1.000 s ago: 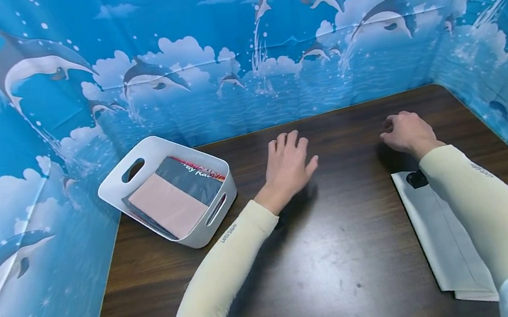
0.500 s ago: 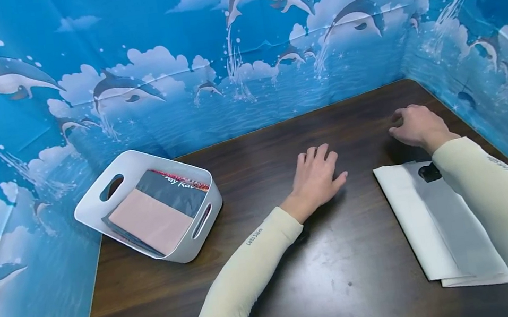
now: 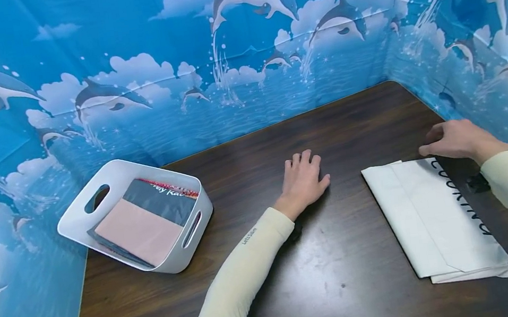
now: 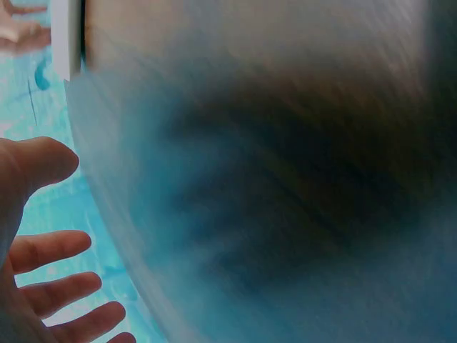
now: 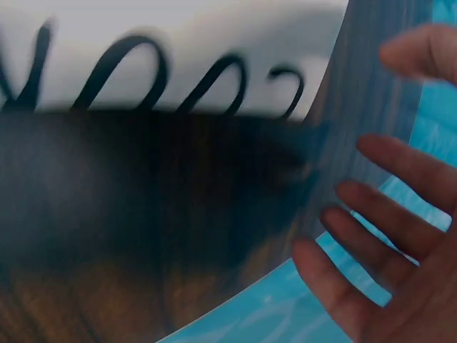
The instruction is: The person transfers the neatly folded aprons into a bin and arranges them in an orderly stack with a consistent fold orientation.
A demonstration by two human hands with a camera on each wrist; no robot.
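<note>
A folded white cloth [image 3: 435,217] lies on the right of the table, with black lettering along its right side. Just beyond its far right corner is my right hand [image 3: 460,139], palm down, its fingers slightly bent. The right wrist view shows those fingers [image 5: 382,221] spread apart with nothing between them, beside the lettered cloth [image 5: 193,43]. My left hand [image 3: 302,183] is over the middle of the table, left of the cloth, fingers spread. In the left wrist view the left hand [image 4: 43,286] holds nothing; whether it touches the tabletop I cannot tell.
A white plastic basket [image 3: 203,208] with handle holes stands at the left. It holds a folded pink item [image 3: 140,229] and a dark one [image 3: 156,206] with red trim and white lettering. A dolphin-print curtain [image 3: 245,95] encloses the dark wooden table [image 3: 357,284].
My right hand has moved right, and its forearm has come off the cloth, uncovering the black lettering. The head view has turned, so the basket sits further left. My left hand stays spread.
</note>
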